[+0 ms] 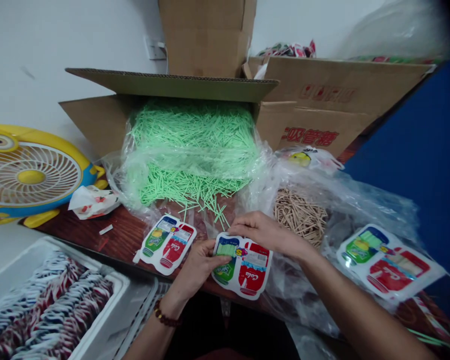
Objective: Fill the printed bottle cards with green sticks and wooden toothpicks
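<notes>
My left hand (198, 267) grips the left side of a plastic pouch (254, 280), its thumb lying across the front. The pouch is shaped like two joined drinks, a green Sprite half and a red Cola half. Pale green sticks show in the window of the Sprite half. My right hand (258, 230) is closed at the pouch's top edge, above the Sprite half; its fingertips are partly hidden. A similar pouch (167, 244) lies to the left on the table. Another filled pouch (390, 260) lies at the right, with green and pale sticks in its windows.
Behind my hands, a carton (172, 84) lies open with green candy sticks (195, 135) spilling out over clear plastic. Brown sticks (300, 215) lie in plastic at right. A yellow fan (33, 175) stands left, above a white foam box (120, 295) of packed pouches.
</notes>
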`<state>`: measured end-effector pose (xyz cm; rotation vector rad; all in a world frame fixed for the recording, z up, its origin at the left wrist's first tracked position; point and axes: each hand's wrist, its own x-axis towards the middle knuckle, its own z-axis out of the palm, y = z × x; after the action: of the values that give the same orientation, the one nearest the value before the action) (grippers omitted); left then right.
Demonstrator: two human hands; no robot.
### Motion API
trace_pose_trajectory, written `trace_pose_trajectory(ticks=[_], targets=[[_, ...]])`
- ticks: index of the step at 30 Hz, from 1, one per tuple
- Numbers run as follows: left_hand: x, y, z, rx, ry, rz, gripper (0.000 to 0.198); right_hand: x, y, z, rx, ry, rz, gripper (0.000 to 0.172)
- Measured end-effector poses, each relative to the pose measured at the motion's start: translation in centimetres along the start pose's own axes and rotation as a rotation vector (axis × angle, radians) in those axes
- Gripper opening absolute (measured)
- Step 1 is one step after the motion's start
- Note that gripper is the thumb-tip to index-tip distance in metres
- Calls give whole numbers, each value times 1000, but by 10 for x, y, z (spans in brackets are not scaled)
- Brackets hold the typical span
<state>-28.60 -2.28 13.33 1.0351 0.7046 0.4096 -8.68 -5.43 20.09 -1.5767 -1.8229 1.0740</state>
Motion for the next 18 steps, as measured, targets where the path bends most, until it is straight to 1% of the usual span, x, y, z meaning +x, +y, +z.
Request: trace_pose_trajectory(ticks=[5,9,12,15,18], targets=[[1,2,7,4,-47,-26,30,-22,9,0,52,26,12,18],[2,1,18,40,-88,-26,24,-29,11,-2,4,44,56,29],[3,4,22,109,-109,-25,21,-30,7,-6,-18,44,82,28],[2,7,24,159,-119,-40,21,-28,11,-7,15,-9,71,20],[2,7,22,137,-128,-75,21,-23,21,-4,85,-83,-3,14]])
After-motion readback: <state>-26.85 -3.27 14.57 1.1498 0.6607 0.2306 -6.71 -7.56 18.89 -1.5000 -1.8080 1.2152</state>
